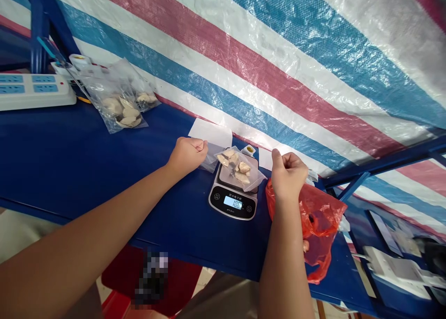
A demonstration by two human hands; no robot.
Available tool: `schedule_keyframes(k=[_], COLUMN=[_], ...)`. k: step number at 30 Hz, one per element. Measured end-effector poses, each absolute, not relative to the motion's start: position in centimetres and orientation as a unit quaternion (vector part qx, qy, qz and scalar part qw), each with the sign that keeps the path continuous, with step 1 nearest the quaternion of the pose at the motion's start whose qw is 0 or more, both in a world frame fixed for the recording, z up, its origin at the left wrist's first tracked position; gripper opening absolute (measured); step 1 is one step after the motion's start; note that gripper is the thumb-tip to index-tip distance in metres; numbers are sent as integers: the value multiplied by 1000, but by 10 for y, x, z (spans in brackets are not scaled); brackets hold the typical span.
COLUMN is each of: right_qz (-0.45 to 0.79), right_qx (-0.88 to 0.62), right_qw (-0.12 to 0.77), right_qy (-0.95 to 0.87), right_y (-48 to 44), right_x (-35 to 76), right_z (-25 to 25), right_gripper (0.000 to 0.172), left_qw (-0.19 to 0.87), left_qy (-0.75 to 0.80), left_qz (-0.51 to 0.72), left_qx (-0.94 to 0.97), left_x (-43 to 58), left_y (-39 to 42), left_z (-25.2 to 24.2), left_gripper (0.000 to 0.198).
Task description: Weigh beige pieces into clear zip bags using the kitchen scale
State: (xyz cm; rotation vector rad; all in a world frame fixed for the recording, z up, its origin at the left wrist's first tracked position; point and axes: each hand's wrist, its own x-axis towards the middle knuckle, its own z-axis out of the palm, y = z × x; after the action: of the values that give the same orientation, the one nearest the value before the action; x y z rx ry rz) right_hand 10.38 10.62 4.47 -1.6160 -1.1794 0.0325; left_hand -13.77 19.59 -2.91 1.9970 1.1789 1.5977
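A small digital kitchen scale [232, 206] stands on the blue table, its lit display showing what looks like 10.6. On its plate lies a clear plastic bag [257, 179] with several pale, dried-looking slices [243, 167] in it. My left hand [188, 156] is closed in a fist just left of the scale, beside flat clear plastic bags [210, 160]. To the right of the scale, my right hand [289, 172] has curled fingers with the thumb pressed near them, above a red plastic bag [322, 207]. Whatever either hand may hold is hidden.
Filled clear bags [121, 107] lie at the back left, near a white power strip [36, 91]. White paper [212, 132] and a small white roll [248, 150] are behind the scale. Striped sheeting [223, 54] hangs along the back. A phone [385, 232] rests at far right.
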Motion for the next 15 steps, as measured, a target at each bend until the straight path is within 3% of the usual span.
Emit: schedule_keyframes(k=[10, 15], right_qz=[80, 86], right_qx=[-636, -644], right_qw=[461, 403], right_qy=[-614, -645], right_y=[103, 101], right_x=[97, 96], right_z=[47, 47], right_gripper=[24, 22], left_qw=[134, 165], left_qy=[422, 442], left_qz=[523, 524], left_qx=[728, 709], left_x=[-138, -139], left_y=[193, 190], left_z=[-25, -21], left_gripper=[47, 22])
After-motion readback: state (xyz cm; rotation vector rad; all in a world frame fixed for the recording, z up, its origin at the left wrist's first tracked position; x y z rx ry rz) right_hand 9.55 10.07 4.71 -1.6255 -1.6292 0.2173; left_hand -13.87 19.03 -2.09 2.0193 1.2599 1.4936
